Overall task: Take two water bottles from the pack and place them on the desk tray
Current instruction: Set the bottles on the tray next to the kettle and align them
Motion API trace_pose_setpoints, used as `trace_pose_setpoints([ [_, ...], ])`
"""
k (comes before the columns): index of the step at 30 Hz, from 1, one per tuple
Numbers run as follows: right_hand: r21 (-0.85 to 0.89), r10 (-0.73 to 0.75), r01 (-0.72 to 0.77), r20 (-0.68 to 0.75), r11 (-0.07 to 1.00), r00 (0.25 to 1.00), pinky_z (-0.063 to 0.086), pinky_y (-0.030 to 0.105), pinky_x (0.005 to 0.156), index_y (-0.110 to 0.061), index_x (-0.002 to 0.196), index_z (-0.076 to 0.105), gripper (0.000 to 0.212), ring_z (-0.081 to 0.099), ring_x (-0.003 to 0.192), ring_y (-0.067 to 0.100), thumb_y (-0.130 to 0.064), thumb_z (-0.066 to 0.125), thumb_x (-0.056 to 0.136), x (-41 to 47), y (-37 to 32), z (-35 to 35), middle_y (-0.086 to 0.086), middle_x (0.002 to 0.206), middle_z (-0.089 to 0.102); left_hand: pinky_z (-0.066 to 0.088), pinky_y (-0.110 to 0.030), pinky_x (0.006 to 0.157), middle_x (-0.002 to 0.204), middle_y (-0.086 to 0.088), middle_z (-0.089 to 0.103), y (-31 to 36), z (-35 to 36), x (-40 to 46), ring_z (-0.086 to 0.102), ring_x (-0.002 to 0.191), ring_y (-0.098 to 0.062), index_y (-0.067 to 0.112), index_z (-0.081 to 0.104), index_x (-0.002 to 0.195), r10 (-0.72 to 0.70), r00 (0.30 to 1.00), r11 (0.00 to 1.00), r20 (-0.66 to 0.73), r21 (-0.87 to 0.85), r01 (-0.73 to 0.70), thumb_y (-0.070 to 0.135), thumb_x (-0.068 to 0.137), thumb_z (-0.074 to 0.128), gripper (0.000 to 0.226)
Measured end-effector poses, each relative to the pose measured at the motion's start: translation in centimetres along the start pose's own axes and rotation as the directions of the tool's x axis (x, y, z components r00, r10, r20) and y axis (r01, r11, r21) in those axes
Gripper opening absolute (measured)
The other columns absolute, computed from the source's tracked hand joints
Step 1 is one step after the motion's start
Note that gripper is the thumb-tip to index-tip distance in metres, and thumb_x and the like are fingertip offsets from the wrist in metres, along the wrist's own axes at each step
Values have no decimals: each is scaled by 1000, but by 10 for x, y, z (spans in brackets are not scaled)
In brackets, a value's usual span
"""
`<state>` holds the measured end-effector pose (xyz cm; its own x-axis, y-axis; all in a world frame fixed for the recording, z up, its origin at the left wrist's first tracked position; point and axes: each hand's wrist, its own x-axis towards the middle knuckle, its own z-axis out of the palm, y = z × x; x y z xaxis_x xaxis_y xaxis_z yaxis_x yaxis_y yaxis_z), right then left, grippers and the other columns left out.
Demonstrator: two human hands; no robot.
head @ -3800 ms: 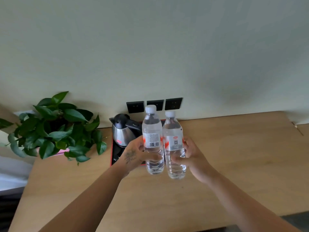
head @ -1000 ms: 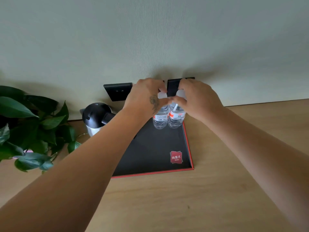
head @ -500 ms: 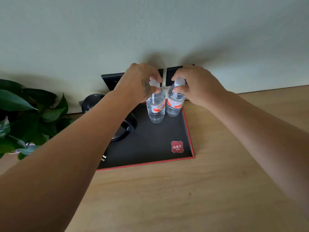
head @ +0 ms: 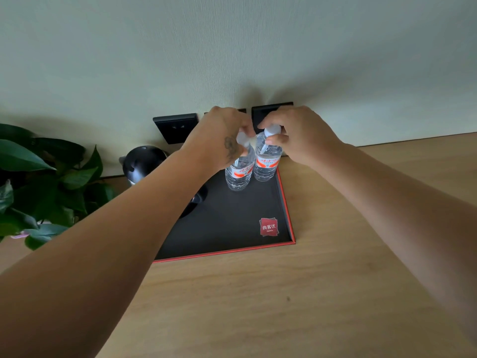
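Note:
Two clear water bottles with red-and-white labels stand upright side by side at the far right corner of a black tray with a red rim (head: 286, 202). My left hand (head: 219, 140) holds the left bottle (head: 238, 175) by its white cap and neck. My right hand (head: 296, 135) grips the cap of the right bottle (head: 267, 164). Both bottle bases rest on the tray floor. A red logo patch marks the tray's near right corner.
A black kettle (head: 142, 161) stands at the tray's far left, partly hidden by my left forearm. A leafy green plant (head: 38, 187) fills the left side. Black wall sockets (head: 175, 126) sit behind the tray. The wooden desk (head: 309, 293) extends toward me and to the right.
Both bottles were carried over from in front of me and set down on the tray. Over the last second my hands have stayed on the caps, and the view shifted slightly.

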<state>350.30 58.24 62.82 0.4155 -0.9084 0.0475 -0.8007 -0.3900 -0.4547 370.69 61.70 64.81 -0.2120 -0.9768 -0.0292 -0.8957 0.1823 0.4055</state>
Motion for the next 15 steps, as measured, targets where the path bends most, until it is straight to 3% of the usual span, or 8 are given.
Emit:
trace_pose_setpoints([
  [3,-21,-2,2,-19,1000,1000,42,32,80,-21,124,76,29,65,99,30,-15,76,95,-4,0,6,6,114,74,61,-46,93,116,-7,78,3,1,3,73,105,-31,17,83,112,73,997,996,22,52,-74,-6,92,77,32],
  [8,-8,0,0,-34,1000,999,50,37,87,-22,127,75,34,67,105,31,-14,76,95,-5,2,8,5,119,75,52,-35,83,105,3,60,-2,-1,8,65,97,-27,19,82,112,94,996,994,5,50,-94,-5,92,79,32],
  [12,-14,-10,10,-45,1000,999,46,34,83,-22,124,75,31,66,102,30,-15,76,95,-3,3,9,5,114,74,60,-44,83,105,-6,66,-3,2,8,71,97,-37,10,81,110,145,989,989,-10,-1,-145,-18,88,70,38],
  [15,-12,-12,11,-60,1000,998,45,33,80,-22,124,76,31,66,101,29,-10,75,95,-6,5,10,4,113,74,60,-49,82,103,-6,69,-4,6,8,71,95,-34,9,81,108,180,983,984,-39,10,-179,-21,86,68,39],
])
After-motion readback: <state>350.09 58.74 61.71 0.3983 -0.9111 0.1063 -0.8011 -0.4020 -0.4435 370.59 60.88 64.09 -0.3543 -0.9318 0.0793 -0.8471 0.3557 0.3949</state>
